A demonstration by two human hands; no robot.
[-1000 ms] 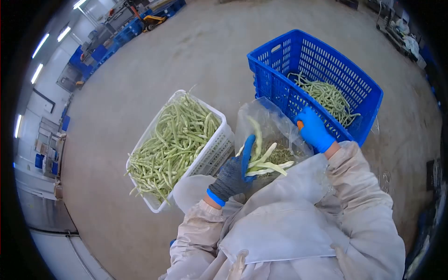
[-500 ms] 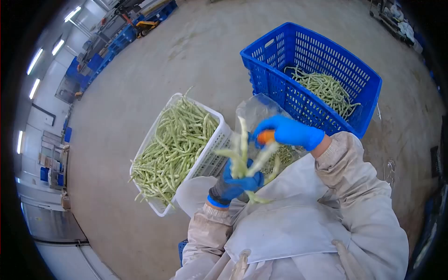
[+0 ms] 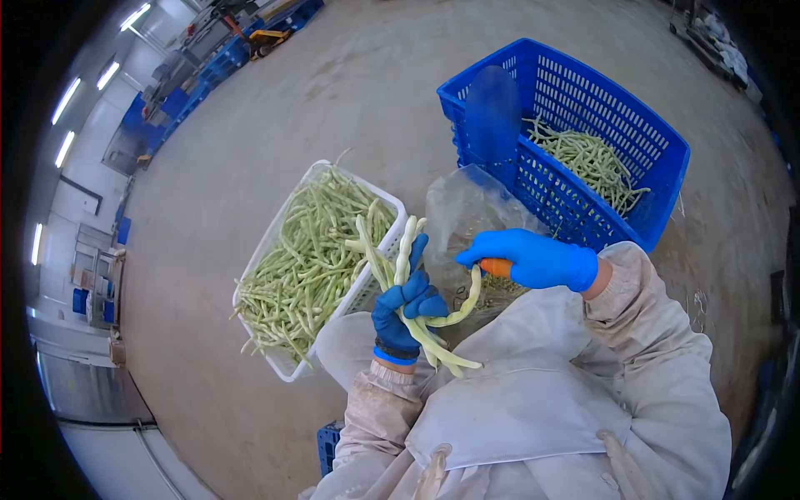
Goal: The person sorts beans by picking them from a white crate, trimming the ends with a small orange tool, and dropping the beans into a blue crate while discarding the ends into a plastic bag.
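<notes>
"While the left hand is closed round a small bunch of beans, what are the right fingers doing?"

"The right hand is curled round an orange handle. Its fingertips are at the upper end of a curved bean that sticks out of the left hand's grip. I can't tell whether they touch it, and I can't see a blade."

"How would you work on that bean well?"

"I'd hold the bunch snugly near the middle, firm enough that nothing slides, soft enough not to bruise. The bean being worked on should stand clear of the others, as this one does. I'd have the left fingertips tucked away from the handle's front, since an edge may be hidden there."

"And the loose ends below?"

"They hang over the lap of the pale clothing, so a level wrist would help stop them slipping out."

"What lies around the hands?"

"Just beyond them is a clear plastic bag with green scraps in it. To the left, a white basket is heaped with beans. Ahead and to the right, a blue crate holds a lower pile. Past those is the floor."
</notes>
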